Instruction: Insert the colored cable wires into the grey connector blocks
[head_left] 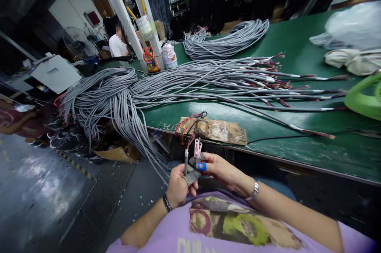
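Observation:
My left hand (178, 185) is closed around a grey cable (186, 158) whose end points up, with a white band and thin coloured wires at its tip. Beside it, my right hand (222, 169) pinches a small pale pink two-pronged piece (197, 148), which looks like a clip. Blue tape (201, 166) wraps one right fingertip, and grey tape (192, 177) covers my left thumb. Just beyond both hands, a worn wooden block (220, 131) with tape and red and black leads sits on the bench edge. The fingers partly hide what lies between them.
Many grey cables (178, 82) with stripped ends spread over the green bench (297, 146) and hang off its left side. A coiled cable bundle (229, 41) lies behind. A purple bottle (169, 55) stands by a white post. A green plastic object (364, 96) is at right; a person (117, 45) sits beyond.

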A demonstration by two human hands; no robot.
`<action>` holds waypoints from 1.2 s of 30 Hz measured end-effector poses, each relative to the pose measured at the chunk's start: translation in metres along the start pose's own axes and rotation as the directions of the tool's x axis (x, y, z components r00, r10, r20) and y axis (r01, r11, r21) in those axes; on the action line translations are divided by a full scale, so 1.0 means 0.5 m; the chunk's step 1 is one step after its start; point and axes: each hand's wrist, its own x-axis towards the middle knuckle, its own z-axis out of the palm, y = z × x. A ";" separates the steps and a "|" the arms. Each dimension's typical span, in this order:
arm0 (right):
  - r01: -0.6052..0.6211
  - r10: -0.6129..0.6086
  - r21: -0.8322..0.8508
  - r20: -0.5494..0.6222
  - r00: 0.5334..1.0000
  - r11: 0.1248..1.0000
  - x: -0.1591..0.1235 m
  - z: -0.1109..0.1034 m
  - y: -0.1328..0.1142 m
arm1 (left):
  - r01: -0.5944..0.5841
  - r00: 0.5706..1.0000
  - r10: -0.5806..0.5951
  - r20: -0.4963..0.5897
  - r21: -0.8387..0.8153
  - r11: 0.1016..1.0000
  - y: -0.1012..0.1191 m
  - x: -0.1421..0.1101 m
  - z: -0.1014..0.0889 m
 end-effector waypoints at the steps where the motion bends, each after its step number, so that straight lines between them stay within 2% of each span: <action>1: 0.001 -0.002 -0.009 -0.003 1.000 1.000 0.001 0.000 0.002 | 0.005 1.000 -0.005 -0.003 -0.004 1.000 -0.001 0.000 -0.001; 6: 0.033 -0.036 -0.068 -0.034 0.999 0.997 0.004 -0.001 0.011 | -0.002 1.000 0.001 -0.018 -0.029 1.000 -0.004 -0.002 -0.005; 11: 0.066 -0.076 -0.128 -0.081 0.994 0.990 -0.001 0.000 0.012 | -0.016 0.996 0.009 -0.084 -0.081 0.997 -0.010 -0.001 -0.006; 14: 0.084 -0.094 -0.148 -0.059 0.994 0.985 -0.005 -0.008 0.011 | -0.023 0.994 0.011 -0.109 -0.114 0.993 -0.009 -0.001 -0.007; 16: 0.075 -0.079 -0.061 -0.055 0.995 0.995 -0.004 -0.019 0.011 | -0.015 0.995 0.001 -0.101 -0.138 0.990 -0.004 0.000 -0.008; 19: 0.042 -0.022 0.153 -0.131 0.991 0.987 0.008 -0.034 0.008 | 0.006 0.998 -0.018 -0.064 -0.174 0.985 0.008 0.001 -0.006; 21: 0.015 0.013 0.208 -0.133 0.991 0.978 0.021 -0.036 0.002 | 0.018 0.999 -0.025 -0.034 -0.193 0.981 0.016 0.002 -0.001; 23: 0.018 -0.005 0.161 -0.083 0.997 0.987 0.032 -0.031 -0.005 | 0.020 1.000 -0.022 -0.010 -0.209 0.978 0.022 0.004 0.004; 25: 0.093 -0.089 0.042 -0.080 0.993 0.995 0.039 -0.022 -0.011 | 0.017 1.000 -0.016 0.002 -0.224 0.974 0.027 0.006 0.010; 29: 0.254 -0.294 -0.193 -0.222 0.930 0.948 0.042 -0.008 -0.013 | 0.019 1.000 -0.020 -0.004 -0.230 0.973 0.028 0.010 0.017; 31: 0.234 -0.260 -0.138 -0.225 0.939 0.963 0.043 -0.004 -0.013 | 0.019 1.000 -0.022 -0.008 -0.226 0.974 0.026 0.013 0.019; 34: 0.122 -0.105 0.113 -0.142 0.984 0.986 0.049 0.000 -0.011 | 0.012 1.000 -0.015 -0.012 -0.223 0.975 0.018 0.015 0.021; 36: 0.088 -0.061 0.240 -0.116 0.991 0.967 0.054 0.002 -0.011 | 0.007 1.000 -0.011 -0.018 -0.220 0.976 0.013 0.016 0.022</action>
